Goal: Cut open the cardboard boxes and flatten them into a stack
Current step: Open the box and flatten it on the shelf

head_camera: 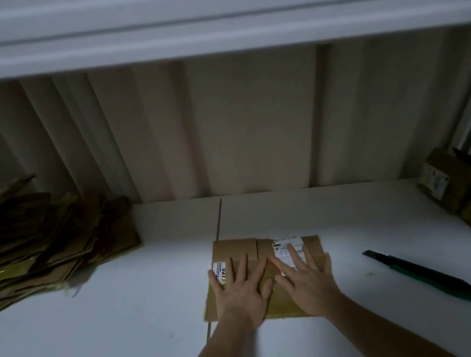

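A flattened brown cardboard box (236, 250) with white shipping labels lies on the white table (127, 322) in the middle. My left hand (241, 290) presses flat on its left half, fingers spread and straight. My right hand (307, 281) presses flat on its right half, fingers over a label. A green utility knife (424, 274) lies on the table to the right, untouched. A stack of flattened cardboard (38, 239) sits at the far left.
Unflattened cardboard boxes (458, 185) stand at the back right corner. A beige curtain (237, 125) hangs behind the table, under a white ledge. A seam in the tabletop runs toward me just left of the flattened box.
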